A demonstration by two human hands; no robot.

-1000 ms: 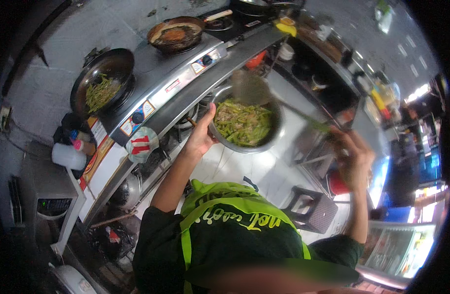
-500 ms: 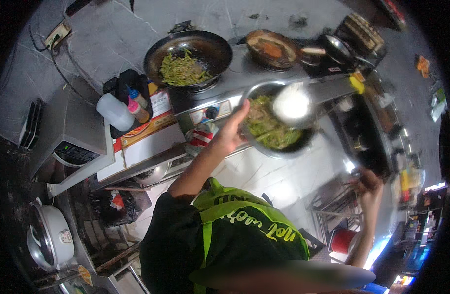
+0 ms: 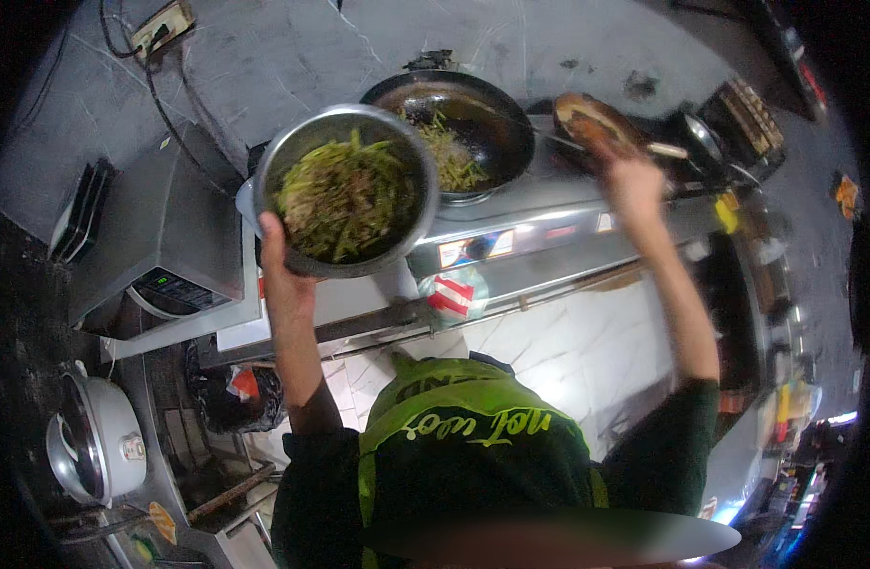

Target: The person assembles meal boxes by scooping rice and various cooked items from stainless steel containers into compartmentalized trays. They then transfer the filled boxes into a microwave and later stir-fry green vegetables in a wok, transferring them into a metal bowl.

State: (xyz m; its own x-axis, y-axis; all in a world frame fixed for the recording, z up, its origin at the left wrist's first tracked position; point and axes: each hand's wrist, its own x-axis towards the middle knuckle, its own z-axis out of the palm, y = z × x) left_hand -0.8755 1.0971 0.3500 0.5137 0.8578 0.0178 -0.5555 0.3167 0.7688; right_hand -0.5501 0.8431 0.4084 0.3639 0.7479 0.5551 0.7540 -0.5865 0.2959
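My left hand (image 3: 288,284) grips the rim of a metal bowl (image 3: 423,204), thumb over its edge, tilted so its contents face me. Inside the bowl lie cut green beans with brown bits (image 3: 345,194). My right hand (image 3: 634,194), blurred by motion, is closed around the handle of a long-handled ladle (image 3: 563,142). The handle points left into the black wok (image 3: 506,119); the ladle's head is hard to make out there. More green beans (image 3: 454,161) lie in the wok, partly hidden behind the bowl.
A brown-stained pan (image 3: 577,106) sits right of the wok, beside a lidded pot (image 3: 702,137). At left stand a microwave (image 3: 164,247) and a white rice cooker (image 3: 117,436). A red-and-white striped bag (image 3: 454,294) hangs at the counter's front edge.
My left hand has carried the bowl left, in front of the wok. My right hand has swung up and left from the lower right, and the ladle has left the bowl and reaches into the wok.
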